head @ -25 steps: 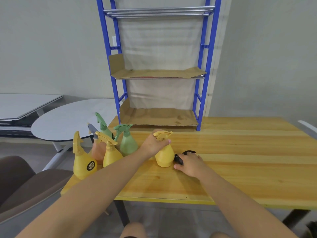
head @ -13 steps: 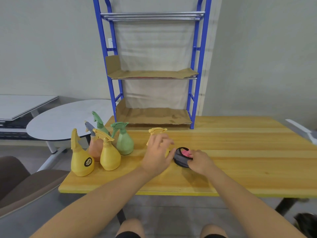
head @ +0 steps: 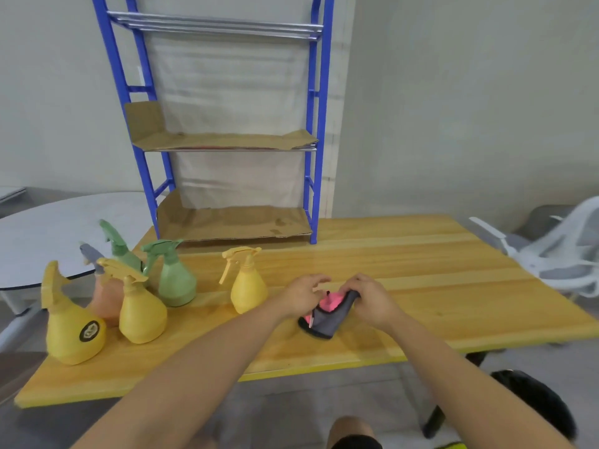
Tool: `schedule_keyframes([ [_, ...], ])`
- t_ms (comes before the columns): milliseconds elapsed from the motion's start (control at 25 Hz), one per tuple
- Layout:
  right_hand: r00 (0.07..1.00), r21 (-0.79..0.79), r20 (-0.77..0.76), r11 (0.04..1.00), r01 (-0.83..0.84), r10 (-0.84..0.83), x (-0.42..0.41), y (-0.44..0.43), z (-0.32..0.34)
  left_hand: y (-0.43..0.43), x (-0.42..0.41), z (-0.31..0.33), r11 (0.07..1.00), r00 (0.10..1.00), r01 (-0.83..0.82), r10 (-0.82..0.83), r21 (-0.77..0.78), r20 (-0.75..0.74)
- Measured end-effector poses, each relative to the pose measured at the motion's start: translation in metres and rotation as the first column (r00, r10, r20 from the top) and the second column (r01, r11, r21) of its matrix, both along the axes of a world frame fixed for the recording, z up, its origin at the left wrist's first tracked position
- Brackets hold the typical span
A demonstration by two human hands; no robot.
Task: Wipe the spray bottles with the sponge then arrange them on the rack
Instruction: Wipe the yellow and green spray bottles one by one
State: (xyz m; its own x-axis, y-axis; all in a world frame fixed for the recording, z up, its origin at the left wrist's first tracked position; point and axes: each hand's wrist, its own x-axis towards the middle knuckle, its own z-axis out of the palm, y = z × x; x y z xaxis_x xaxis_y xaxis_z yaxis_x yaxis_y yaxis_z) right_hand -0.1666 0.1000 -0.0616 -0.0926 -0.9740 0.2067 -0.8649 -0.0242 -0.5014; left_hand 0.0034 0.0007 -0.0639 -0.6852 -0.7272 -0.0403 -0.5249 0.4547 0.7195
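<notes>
both hands on the sponge [head: 325, 314] at table [head: 453, 286] front; right hand [head: 372, 301] grips it, left hand [head: 303, 296] pinches its near edge; nearest yellow bottle [head: 248, 291] upright just left, closest to left hand

I can't read any words or numbers here. The only marking I see is a round dark sticker [head: 89, 331] with a pale emblem on the big yellow spray bottle [head: 64, 343] at my far left, too blurred to make out.
</notes>
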Motion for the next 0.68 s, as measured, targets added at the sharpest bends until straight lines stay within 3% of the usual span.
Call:
schedule_keyframes([
  [120, 0.998, -0.021, 0.037, 0.998, 0.052, -0.051, -0.025, 0.018, -0.003, 0.001, -0.030, -0.001, 0.977, 0.993, 0.110, -0.116, 0.185, 0.022],
  [280, 0.974, -0.001, 0.146, 0.985, 0.173, -0.171, -0.042, 0.036, -0.001, 0.009, -0.058, 0.008, 0.968, 0.935, 0.250, -0.237, -0.015, 0.263],
  [400, 0.980, 0.004, 0.119, 0.988, 0.157, -0.156, -0.049, 0.042, 0.003, 0.015, -0.071, 0.006, 0.934, 0.871, 0.350, -0.296, -0.074, 0.392],
  [560, 0.986, 0.073, 0.034, 0.984, 0.163, -0.166, -0.064, 0.046, 0.005, 0.017, -0.084, 0.009, 0.942, 0.885, 0.326, -0.271, -0.086, 0.378],
  [680, 0.981, 0.151, 0.085, 0.976, 0.159, -0.173, -0.067, 0.050, 0.010, 0.015, -0.090, 0.026, 0.939, 0.913, 0.323, -0.277, -0.117, 0.298],
])
